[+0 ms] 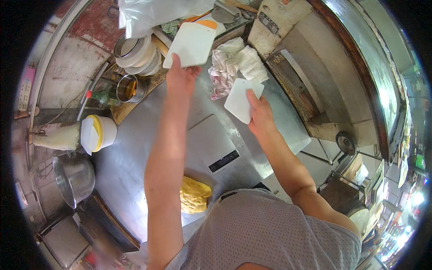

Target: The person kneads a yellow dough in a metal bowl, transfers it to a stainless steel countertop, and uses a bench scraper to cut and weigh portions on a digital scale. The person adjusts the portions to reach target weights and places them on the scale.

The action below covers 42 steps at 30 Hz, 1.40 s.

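Observation:
My left hand (182, 76) reaches to the far side of the metal table and grips the near edge of a white plastic dough scraper (191, 44). Its thumb lies on top; the other fingers are partly hidden. In my right hand (261, 110) is a second white dough scraper (243, 100) with rounded corners, pinched at its right side. Just beyond that scraper lies a crumpled white cloth (238, 63) with reddish marks. Between my forearms a flat kitchen scale (213, 139) rests on the table. A lump of yellow dough (195, 195) sits near me, partly covered by my left forearm.
At the left stand a white tub (105, 130) with a yellow rim, a metal pot (131, 87) and stacked bowls (137, 54). A large steel bowl (74, 177) is beside the table's left edge. Clear plastic bags (157, 13) hang over the far end.

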{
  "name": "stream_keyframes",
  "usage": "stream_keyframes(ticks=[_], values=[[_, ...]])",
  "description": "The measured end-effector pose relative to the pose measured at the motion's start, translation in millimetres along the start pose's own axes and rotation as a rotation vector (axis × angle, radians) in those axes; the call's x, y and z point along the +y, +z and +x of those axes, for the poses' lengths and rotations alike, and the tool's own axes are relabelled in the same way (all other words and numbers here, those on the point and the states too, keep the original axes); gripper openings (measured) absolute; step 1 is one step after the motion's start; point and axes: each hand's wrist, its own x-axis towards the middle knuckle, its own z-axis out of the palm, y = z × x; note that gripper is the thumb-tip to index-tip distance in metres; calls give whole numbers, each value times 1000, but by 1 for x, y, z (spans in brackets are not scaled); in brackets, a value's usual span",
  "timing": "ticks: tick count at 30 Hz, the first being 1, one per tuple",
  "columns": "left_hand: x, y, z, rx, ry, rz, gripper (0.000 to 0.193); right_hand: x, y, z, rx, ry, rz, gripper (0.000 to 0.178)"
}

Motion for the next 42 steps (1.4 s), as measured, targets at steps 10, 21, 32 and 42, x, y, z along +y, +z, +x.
stream_keyframes(ticks=[10,21,32,42], values=[[-32,-61,-69,-156,147,597,40,22,-44,-39,-167,-6,-7,37],[-87,-152,-317,-42,187,1333,29,163,-44,-132,-342,-292,-933,63],[-52,-317,-437,198,172,1148,43,249,-70,-213,-447,133,-1348,60],[-60,-382,-385,279,505,1615,67,304,136,-177,-759,-375,-1943,26]])
